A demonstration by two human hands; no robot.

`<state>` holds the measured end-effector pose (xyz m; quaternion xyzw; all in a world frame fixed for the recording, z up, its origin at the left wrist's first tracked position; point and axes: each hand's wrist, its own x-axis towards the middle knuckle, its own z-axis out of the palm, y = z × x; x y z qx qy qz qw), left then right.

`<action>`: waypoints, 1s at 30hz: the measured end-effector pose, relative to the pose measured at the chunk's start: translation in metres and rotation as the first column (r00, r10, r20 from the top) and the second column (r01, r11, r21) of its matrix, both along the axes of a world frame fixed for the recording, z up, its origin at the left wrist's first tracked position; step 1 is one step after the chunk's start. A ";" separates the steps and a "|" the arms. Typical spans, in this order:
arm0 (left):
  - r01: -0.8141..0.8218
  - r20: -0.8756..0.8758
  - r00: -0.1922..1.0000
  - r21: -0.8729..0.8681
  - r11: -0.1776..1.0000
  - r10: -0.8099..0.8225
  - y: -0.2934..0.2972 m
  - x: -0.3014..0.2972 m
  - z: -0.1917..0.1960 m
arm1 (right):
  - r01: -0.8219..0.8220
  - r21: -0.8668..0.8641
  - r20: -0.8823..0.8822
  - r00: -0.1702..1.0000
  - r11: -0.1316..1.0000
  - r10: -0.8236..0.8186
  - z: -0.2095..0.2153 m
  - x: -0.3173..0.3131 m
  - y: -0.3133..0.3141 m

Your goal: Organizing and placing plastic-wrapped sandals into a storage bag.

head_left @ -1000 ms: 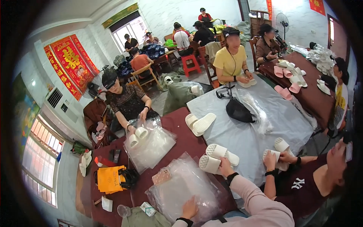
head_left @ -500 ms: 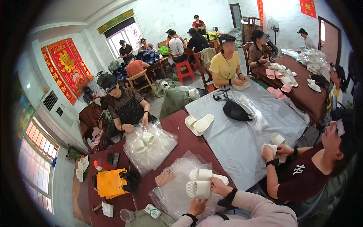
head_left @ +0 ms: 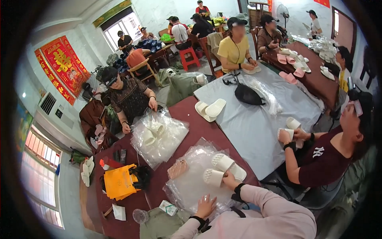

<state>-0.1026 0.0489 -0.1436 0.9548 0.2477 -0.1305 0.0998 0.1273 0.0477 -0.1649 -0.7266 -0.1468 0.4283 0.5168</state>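
My right hand (head_left: pixel 230 181) is closed on a pair of white slide slippers (head_left: pixel 223 161) with quilted straps, held over a stack of clear plastic bags (head_left: pixel 187 184). The fingers grip near the strap of the closer slipper; part of the grip is hidden behind the hand. Lower down, my left hand (head_left: pixel 206 206) lies with its fingers spread at the near part of the bags, holding nothing. A phone in a pink case (head_left: pixel 177 169) rests on the left side of the stack.
Yellow bag (head_left: pixel 119 182), clear cup (head_left: pixel 140 216) and small white packet (head_left: pixel 168 208) lie to the left. Across the table, a person handles bagged slippers (head_left: pixel 153 133). Another white pair (head_left: pixel 211 109) lies ahead. At right, a person holds slippers (head_left: pixel 292 123) at the grey-covered table (head_left: pixel 254 147).
My left hand has let go of the slippers and spread out lower on the bags. My right hand has shifted the pair slightly right. The person opposite has drawn one hand away from the bag.
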 end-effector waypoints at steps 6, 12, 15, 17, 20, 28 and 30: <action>-0.024 -0.057 0.998 0.025 0.999 0.025 -0.004 0.005 -0.005 | -0.069 -0.284 0.470 0.859 0.956 0.201 0.028 0.012 0.008; -0.030 -0.066 0.997 -0.027 0.999 0.029 0.000 0.004 -0.006 | -0.137 -0.101 0.447 0.879 0.985 0.168 0.031 0.022 0.006; -0.055 -0.078 0.996 -0.036 0.998 0.052 -0.002 0.005 -0.007 | -0.240 0.046 0.475 0.859 0.970 0.190 0.058 0.017 0.003; -0.055 -0.063 0.997 -0.022 0.998 0.053 -0.002 0.006 -0.007 | -0.295 0.016 0.524 0.817 0.955 0.243 0.046 0.021 0.005; -0.074 -0.038 0.997 -0.074 0.995 0.071 0.002 0.009 -0.009 | -0.592 -0.230 0.501 0.608 0.772 0.616 0.030 0.033 0.010; -0.025 -0.086 0.996 0.043 0.999 0.029 -0.002 0.009 -0.011 | -0.596 -0.053 0.547 0.654 0.801 0.522 0.104 0.056 0.009; -0.018 -0.078 0.997 0.043 0.999 0.022 0.000 0.013 -0.011 | -0.567 0.015 0.476 0.728 0.824 0.493 0.160 0.055 0.011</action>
